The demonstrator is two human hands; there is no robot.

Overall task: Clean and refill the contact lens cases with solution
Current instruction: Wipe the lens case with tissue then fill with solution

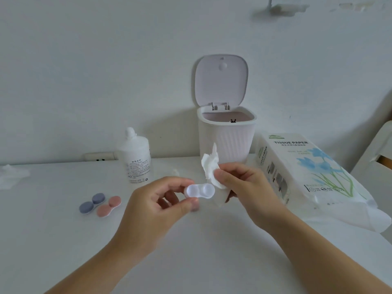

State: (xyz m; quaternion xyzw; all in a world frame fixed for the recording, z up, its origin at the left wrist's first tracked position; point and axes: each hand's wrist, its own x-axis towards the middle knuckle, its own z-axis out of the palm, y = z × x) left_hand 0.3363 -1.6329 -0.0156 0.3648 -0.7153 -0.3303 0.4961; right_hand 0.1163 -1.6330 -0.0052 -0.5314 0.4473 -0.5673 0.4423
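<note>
My left hand (161, 200) pinches the left end of a clear white lens case (199, 190), lids off, both wells facing up, above the table. My right hand (244, 187) pinches a crumpled white tissue (211, 166) whose lower fold touches the case's right well. On the table to the left lie two closed cases side by side, a blue-grey one (92, 203) and a pink one (109, 206). A white solution bottle (136, 155) stands capped behind them.
A small white bin (226, 141) with its lid flipped up stands at the back centre. A tissue paper pack (307, 177) lies at the right. A crumpled tissue (12, 175) sits at the far left edge. The white table (191, 251) meets the wall.
</note>
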